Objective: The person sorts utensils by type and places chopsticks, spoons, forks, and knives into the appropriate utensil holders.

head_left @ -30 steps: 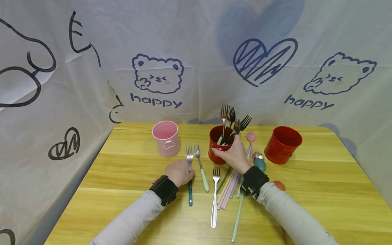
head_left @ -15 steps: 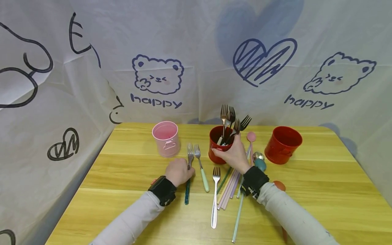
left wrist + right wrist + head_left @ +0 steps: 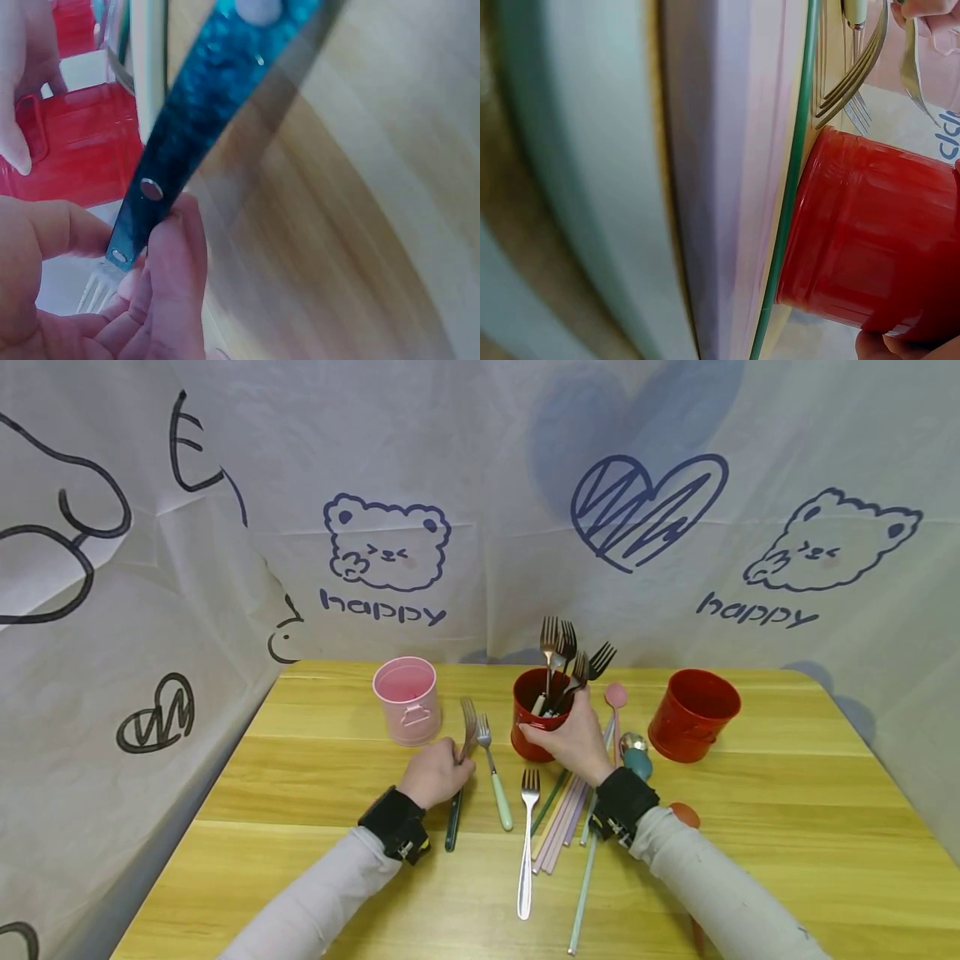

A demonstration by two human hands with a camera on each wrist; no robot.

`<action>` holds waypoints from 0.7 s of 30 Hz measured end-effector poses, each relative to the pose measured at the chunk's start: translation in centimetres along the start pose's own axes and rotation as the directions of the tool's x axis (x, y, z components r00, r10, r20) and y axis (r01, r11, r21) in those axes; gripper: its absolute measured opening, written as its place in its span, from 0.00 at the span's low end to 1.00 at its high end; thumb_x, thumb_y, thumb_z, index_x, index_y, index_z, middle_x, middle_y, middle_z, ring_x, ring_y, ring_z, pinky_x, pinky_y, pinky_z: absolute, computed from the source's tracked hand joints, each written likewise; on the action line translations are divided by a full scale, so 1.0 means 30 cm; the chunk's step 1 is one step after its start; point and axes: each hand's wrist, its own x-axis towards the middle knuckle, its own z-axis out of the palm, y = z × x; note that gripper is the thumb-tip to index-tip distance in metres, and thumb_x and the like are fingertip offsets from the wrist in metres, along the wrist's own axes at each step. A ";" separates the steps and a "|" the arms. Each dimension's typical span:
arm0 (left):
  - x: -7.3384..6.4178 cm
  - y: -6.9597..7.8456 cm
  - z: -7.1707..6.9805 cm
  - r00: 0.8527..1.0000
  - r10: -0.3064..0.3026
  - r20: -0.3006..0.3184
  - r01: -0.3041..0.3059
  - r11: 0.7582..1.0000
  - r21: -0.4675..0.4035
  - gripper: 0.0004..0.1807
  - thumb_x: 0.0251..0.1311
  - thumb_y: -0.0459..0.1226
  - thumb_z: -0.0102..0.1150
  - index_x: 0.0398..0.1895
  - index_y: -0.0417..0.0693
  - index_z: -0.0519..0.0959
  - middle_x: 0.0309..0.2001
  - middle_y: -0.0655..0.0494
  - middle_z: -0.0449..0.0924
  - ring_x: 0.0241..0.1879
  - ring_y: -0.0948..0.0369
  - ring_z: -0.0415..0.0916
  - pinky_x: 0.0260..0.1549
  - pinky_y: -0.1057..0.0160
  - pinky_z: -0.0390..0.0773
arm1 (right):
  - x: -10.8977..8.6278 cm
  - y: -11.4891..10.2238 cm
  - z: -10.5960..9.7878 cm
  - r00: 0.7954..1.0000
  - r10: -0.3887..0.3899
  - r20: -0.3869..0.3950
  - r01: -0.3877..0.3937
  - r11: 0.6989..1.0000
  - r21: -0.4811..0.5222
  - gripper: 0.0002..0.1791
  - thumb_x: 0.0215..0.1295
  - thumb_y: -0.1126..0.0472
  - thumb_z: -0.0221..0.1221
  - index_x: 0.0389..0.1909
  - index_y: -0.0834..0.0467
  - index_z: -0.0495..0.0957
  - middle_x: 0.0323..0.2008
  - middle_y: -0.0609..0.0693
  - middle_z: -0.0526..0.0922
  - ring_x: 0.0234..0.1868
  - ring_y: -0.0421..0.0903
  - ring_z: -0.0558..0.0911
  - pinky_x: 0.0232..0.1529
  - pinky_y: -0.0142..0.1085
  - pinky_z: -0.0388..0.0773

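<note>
My left hand pinches a fork with a dark teal handle between thumb and fingers. In the head view its tines tilt up, left of a second fork with a pale green handle lying on the table. With my right hand I hold the middle red bucket by its right side and front. Several forks stand in that bucket, tines up, leaning right. A plain silver fork lies in front of it.
A pink bucket stands back left, another red bucket back right. Several pastel sticks lie under my right forearm. Beside them are a pink spoon, a teal-and-silver spoon and an orange-headed utensil.
My left hand has picked up the teal-handled fork, and its tines have risen while its handle swung left. The right hand has stayed on the red bucket.
</note>
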 end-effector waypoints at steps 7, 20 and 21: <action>0.011 0.004 -0.016 1.000 0.023 -0.004 -0.023 0.990 -0.136 0.08 0.64 0.35 0.54 0.35 0.37 0.78 0.23 0.55 0.75 0.20 0.63 0.68 0.19 0.68 0.67 | 0.002 0.002 0.000 1.000 -0.006 -0.001 0.006 1.000 -0.006 0.52 0.51 0.58 0.75 0.71 0.58 0.53 0.66 0.60 0.72 0.65 0.59 0.76 0.66 0.55 0.75; 0.033 0.033 -0.041 0.998 0.052 -0.045 -0.063 0.958 -0.280 0.10 0.73 0.34 0.51 0.43 0.35 0.79 0.31 0.44 0.86 0.24 0.62 0.78 0.23 0.68 0.73 | 0.002 0.001 -0.001 1.000 -0.019 0.002 0.019 1.000 0.002 0.52 0.51 0.59 0.75 0.71 0.58 0.54 0.66 0.60 0.72 0.65 0.60 0.76 0.66 0.56 0.75; 0.034 0.037 -0.043 0.997 0.055 -0.049 -0.066 0.955 -0.290 0.10 0.73 0.35 0.51 0.44 0.35 0.79 0.32 0.43 0.86 0.25 0.62 0.79 0.23 0.68 0.74 | 0.003 0.001 -0.001 1.000 -0.019 0.000 0.019 1.000 0.000 0.52 0.50 0.59 0.75 0.71 0.58 0.54 0.66 0.60 0.72 0.65 0.60 0.76 0.66 0.56 0.75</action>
